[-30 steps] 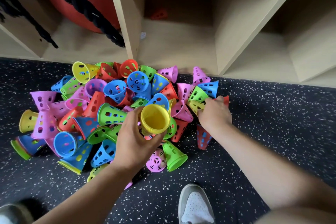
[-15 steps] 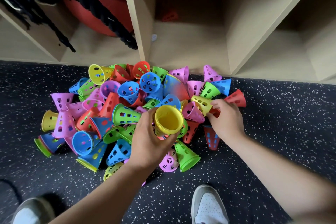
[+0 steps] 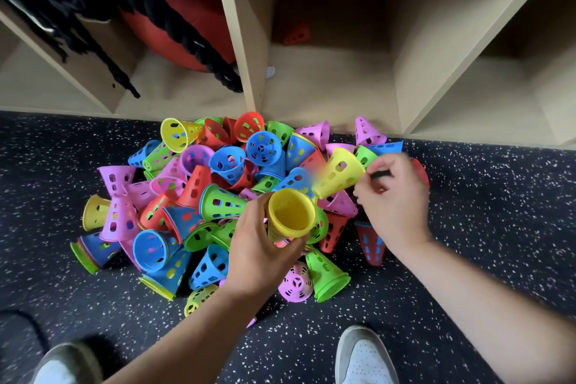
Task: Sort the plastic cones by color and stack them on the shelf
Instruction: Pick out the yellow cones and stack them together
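Note:
A pile of perforated plastic cones [image 3: 218, 196] in pink, blue, green, red and yellow lies on the dark speckled floor in front of a wooden shelf [image 3: 246, 40]. My left hand [image 3: 258, 246] holds a stack of yellow cones [image 3: 291, 215], wide end up, above the pile's front. My right hand [image 3: 392, 196] holds a single yellow cone [image 3: 338, 173] by its rim, lifted and blurred, its narrow end close to the stack's mouth. One red cone [image 3: 296, 36] lies deep in the middle shelf compartment.
The left compartment holds a red ball [image 3: 174, 25] and thick black rope [image 3: 187, 31]. The right compartment [image 3: 514, 87] has bare boards. My two shoes [image 3: 364, 358] stand on the floor below the pile. A red cone [image 3: 371, 243] stands apart beneath my right wrist.
My right hand has pulled a yellow cone out of the pile's right side and swung it left toward the stack. The left hand kept the yellow stack in about the same place.

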Tool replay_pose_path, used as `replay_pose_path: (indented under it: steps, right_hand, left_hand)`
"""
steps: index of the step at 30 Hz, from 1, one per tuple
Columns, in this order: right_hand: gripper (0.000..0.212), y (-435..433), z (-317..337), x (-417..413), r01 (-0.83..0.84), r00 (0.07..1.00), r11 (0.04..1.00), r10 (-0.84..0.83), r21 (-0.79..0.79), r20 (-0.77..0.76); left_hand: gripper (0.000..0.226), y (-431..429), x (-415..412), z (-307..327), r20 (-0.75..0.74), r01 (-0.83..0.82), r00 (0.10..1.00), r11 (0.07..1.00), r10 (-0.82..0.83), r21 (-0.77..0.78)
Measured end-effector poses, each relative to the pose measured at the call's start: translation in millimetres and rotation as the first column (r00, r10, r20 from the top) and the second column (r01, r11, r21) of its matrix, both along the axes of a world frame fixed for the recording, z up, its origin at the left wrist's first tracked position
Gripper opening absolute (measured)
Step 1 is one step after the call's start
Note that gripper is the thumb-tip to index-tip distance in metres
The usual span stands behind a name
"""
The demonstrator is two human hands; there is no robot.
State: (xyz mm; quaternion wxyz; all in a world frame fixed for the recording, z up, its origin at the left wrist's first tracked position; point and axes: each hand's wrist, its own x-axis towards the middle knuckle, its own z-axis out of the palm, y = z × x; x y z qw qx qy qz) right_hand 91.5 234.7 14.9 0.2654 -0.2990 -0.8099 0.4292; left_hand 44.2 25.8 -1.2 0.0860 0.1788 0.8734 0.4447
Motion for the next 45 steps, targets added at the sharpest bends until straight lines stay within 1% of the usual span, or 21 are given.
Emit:
replay_pose_path:
  steps: [2, 4, 7, 9, 10, 11, 13, 15, 17, 18, 20, 22, 24, 25, 27, 28, 30, 33, 36, 41, 45]
  right_hand:
    - [0.029, -7.2, 25.6, 1.6, -0.058, 0.994, 0.998, 0.059, 0.012, -0.09]
    - [0.029, -17.6, 46.8, 4.8, -0.159, 0.973, 0.98, 0.176, 0.121, -0.149]
    - [0.022, -32.7, 55.0, 8.1, -0.415, 0.887, 0.842, 0.459, 0.344, -0.054]
    - [0.021, -38.4, 49.6, 9.5, -0.563, 0.81, 0.774, 0.587, 0.29, 0.004]
    - [0.021, -39.0, 46.4, 9.9, -0.577, 0.804, 0.787, 0.594, 0.216, -0.016]
    - [0.02, -37.8, 43.1, 9.9, -0.548, 0.828, 0.824, 0.559, 0.143, -0.052]
    - [0.014, -29.0, 33.4, 7.0, -0.377, 0.923, 0.925, 0.379, 0.037, -0.064]
    - [0.013, -11.2, 16.1, -0.3, -0.222, 0.968, 0.974, 0.215, 0.047, 0.13]
    - [0.016, 4.8, -6.3, -9.3, -0.251, 0.916, 0.959, 0.193, 0.129, 0.352]
    - [0.017, 10.3, -17.0, -14.3, -0.292, 0.884, 0.946, 0.209, 0.144, 0.418]
    - [0.017, 16.0, -29.8, -28.6, -0.313, 0.85, 0.941, 0.217, 0.129, 0.481]
    - [0.016, 14.5, -33.7, -46.7, -0.297, 0.813, 0.951, 0.203, 0.088, 0.546]
    - [0.04, 8.4, -38.9, -63.8, -0.302, 0.725, 0.952, 0.193, 0.053, 0.661]
    - [0.046, 3.1, -41.5, -71.1, -0.286, 0.67, 0.958, 0.173, 0.036, 0.721]
    - [0.042, -7.2, -47.8, -79.9, -0.236, 0.584, 0.972, 0.146, -0.006, 0.799]
    - [0.038, -9.7, -50.6, -82.3, -0.213, 0.577, 0.977, 0.146, -0.024, 0.804]
    - [0.039, -9.9, -52.5, -82.2, -0.17, 0.616, 0.984, 0.145, -0.048, 0.775]
    - [0.038, -7.2, -44.0, -67.7, -0.122, 0.748, 0.992, 0.112, -0.03, 0.654]
    - [0.021, -8.2, -23.2, -47.5, -0.072, 0.868, 0.996, 0.085, -0.044, 0.489]
    - [0.009, -15.2, 9.8, -27.8, -0.099, 0.918, 0.982, 0.153, -0.162, 0.365]
    - [0.015, -20.5, 14.9, -23.3, -0.156, 0.947, 0.97, 0.2, -0.186, 0.25]
  left_hand:
    - [0.061, 0.4, -1.0, 0.0, 0.014, -0.015, 1.0, 1.0, 0.015, -0.001]
    - [0.061, 2.0, -2.6, -0.4, 0.016, -0.027, 1.0, 1.0, 0.027, 0.01]
    - [0.061, 5.1, -5.1, -0.5, 0.011, -0.047, 0.999, 0.998, 0.046, 0.041]
    - [0.06, 6.1, -6.8, -0.4, 0.019, -0.058, 0.998, 0.996, 0.057, 0.072]
    - [0.061, 5.9, -7.3, -0.1, 0.016, -0.062, 0.998, 0.995, 0.061, 0.078]
    - [0.061, 5.1, -8.0, -0.2, 0.008, -0.065, 0.998, 0.995, 0.065, 0.078]
    - [0.062, 1.2, -8.7, 1.0, -0.007, -0.075, 0.997, 0.995, 0.076, 0.071]
    - [0.064, -4.6, -8.7, 1.5, -0.013, -0.087, 0.996, 0.994, 0.088, 0.06]
    - [0.064, -11.4, -9.2, -2.6, -0.013, -0.1, 0.995, 0.994, 0.101, 0.05]
    - [0.067, -14.6, -9.9, -4.7, -0.002, -0.105, 0.994, 0.994, 0.105, 0.043]
    - [0.074, -19.8, -12.0, -6.7, 0.024, -0.112, 0.994, 0.993, 0.111, 0.038]
    - [0.072, -22.3, -15.2, -5.6, 0.029, -0.11, 0.994, 0.993, 0.109, 0.039]
    - [0.069, -22.9, -18.4, -2.7, 0.021, -0.11, 0.994, 0.993, 0.109, 0.047]
    - [0.068, -22.4, -20.0, -1.0, 0.02, -0.11, 0.994, 0.992, 0.109, 0.054]
    - [0.068, -21.2, -22.9, 1.0, 0.026, -0.109, 0.994, 0.992, 0.107, 0.069]
    - [0.067, -20.5, -23.7, 1.6, 0.027, -0.107, 0.994, 0.991, 0.105, 0.075]
    - [0.067, -19.1, -25.1, 2.2, 0.023, -0.105, 0.994, 0.992, 0.104, 0.075]
    - [0.066, -19.2, -26.2, 0.9, 0.008, -0.104, 0.995, 0.992, 0.104, 0.072]
    - [0.067, -20.7, -25.7, -1.2, 0.003, -0.106, 0.994, 0.993, 0.106, 0.058]
    - [0.069, -20.6, -22.1, -1.7, 0.007, -0.101, 0.995, 0.993, 0.101, 0.056]
    - [0.068, -20.2, -20.9, -0.3, 0.006, -0.105, 0.995, 0.993, 0.104, 0.057]
